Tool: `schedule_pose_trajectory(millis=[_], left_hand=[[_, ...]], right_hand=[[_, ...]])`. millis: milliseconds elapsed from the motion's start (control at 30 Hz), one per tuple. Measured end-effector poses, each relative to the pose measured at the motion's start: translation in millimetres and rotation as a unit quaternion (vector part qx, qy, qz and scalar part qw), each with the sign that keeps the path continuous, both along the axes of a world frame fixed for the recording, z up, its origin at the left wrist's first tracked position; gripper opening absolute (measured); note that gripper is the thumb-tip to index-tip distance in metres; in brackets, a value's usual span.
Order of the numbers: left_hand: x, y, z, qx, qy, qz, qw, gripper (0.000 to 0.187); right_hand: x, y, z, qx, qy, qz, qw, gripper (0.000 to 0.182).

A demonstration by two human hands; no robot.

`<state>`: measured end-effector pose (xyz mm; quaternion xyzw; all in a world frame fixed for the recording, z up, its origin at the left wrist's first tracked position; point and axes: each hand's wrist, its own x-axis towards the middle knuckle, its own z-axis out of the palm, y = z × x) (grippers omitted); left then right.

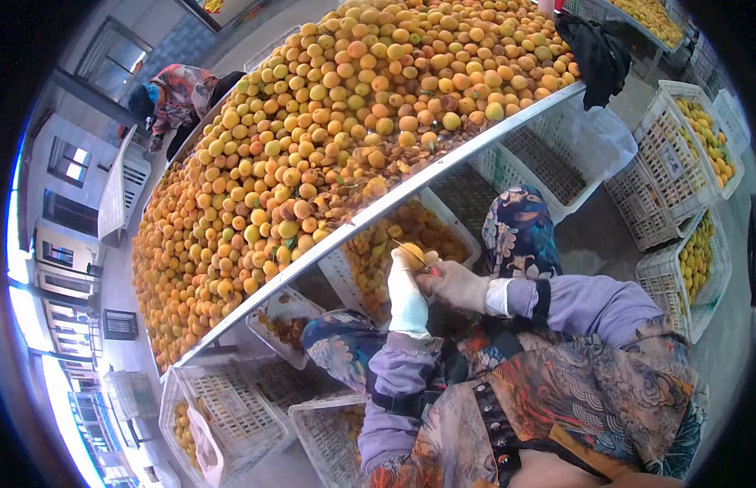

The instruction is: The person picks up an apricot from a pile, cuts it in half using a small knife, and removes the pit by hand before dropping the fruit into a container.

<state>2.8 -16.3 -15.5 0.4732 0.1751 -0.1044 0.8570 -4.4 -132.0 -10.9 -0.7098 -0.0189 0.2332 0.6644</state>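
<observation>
My left hand (406, 294), in a pale glove with a white cuff, is closed around an apricot (412, 255) and holds it up over my lap. My right hand (461, 287), gloved too, is closed on a small knife (407, 249). Its thin blade lies against the apricot, and the handle is mostly hidden in my fingers. Just beyond both hands, a white crate (339, 272) holds split, orange apricot pieces (386, 244). A large heap of whole apricots (313, 130) covers the sloping table above, with brownish pieces (394, 163) near its edge.
The table's metal rim (378, 213) runs diagonally in front of me. Stacked crates of apricots (671, 163) stand at right, and another crate (232, 403) at lower left. A black cloth (593, 57) hangs over the table corner. Another person (179, 98) bends beside the far side.
</observation>
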Motion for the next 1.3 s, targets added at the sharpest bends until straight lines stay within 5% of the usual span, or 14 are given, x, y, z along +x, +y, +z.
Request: schedule_pose_trajectory(millis=[100,200,333,400,567,667,967,1100,1167,1300], left_hand=[[2.6,0.4,5.7,-0.024,-0.032,0.003,0.999,0.04],[7.5,4.8,2.5,0.079,-0.136,-0.006,0.987,0.03],[4.3,5.1,-0.6,0.143,-0.134,-0.014,0.981,0.035],[2.0,0.3,4.9,0.021,-0.036,-0.008,0.999,0.042],[4.2,-0.2,0.2,-0.01,-0.032,0.006,0.999,0.046],[7.3,0.7,-0.2,0.059,-0.075,0.008,0.995,0.045],[6.3,5.7,0.6,0.049,-0.023,-0.008,0.999,0.048],[7.6,6.2,6.8,0.05,-0.03,-0.009,0.998,0.047],[7.7,9.1,9.5,0.163,-0.089,-0.038,0.982,0.047],[5.0,12.0,5.2,0.121,-0.07,-0.033,0.99,0.046]], right_hand=[[17.2,-8.0,14.2,0.012,0.083,0.051,0.995,0.035],[24.0,-12.8,24.9,-0.028,0.127,0.08,0.988,0.033],[11.8,-3.3,-1.5,0.005,0.108,0.05,0.993,0.035],[7.1,5.0,-11.5,0.016,0.039,0.011,0.999,0.035],[13.8,5.4,-5.0,0.016,0.043,0.011,0.999,0.031],[19.7,-0.1,17.1,-0.077,0.078,0.049,0.993,0.033],[9.1,9.9,-6.1,0.023,0.015,-0.024,0.999,0.031],[17.6,1.5,0.3,0.039,0.095,0.053,0.993,0.03],[17.9,-1.3,3.5,0.033,0.097,0.063,0.993,0.03],[15.5,-6.5,12.2,0.153,0.252,0.09,0.951,0.033]])
